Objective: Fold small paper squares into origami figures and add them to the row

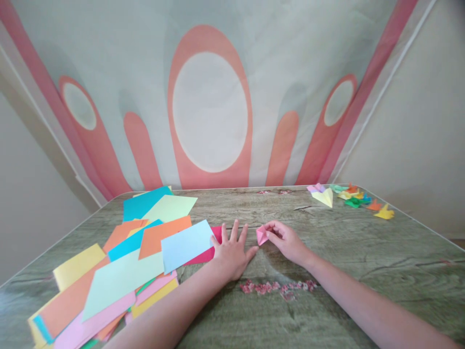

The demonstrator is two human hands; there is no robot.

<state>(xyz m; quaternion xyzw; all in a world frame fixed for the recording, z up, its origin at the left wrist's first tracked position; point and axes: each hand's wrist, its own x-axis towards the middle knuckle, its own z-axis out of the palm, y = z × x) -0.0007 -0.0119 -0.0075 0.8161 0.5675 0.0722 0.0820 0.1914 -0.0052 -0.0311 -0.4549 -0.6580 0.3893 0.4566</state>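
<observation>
A small folded piece of pink paper (261, 235) is pinched between the thumb and fingers of my right hand (285, 240), just above or on the wooden table. To its left, my left hand (232, 251) lies with its fingers spread, palm down and holding nothing. Its fingertips are beside a red sheet (201, 256) and the right end of a pale blue sheet (187, 245). The left thumb points toward the pink paper and is apart from it.
Many loose coloured sheets, among them a pale green one (123, 278), overlap on the table's left side. Folded paper figures, such as a yellow one (385, 212) and a cream paper plane (324, 198), stand at the back right. A printed backdrop (261, 97) hangs behind the wood-grain table (363, 257).
</observation>
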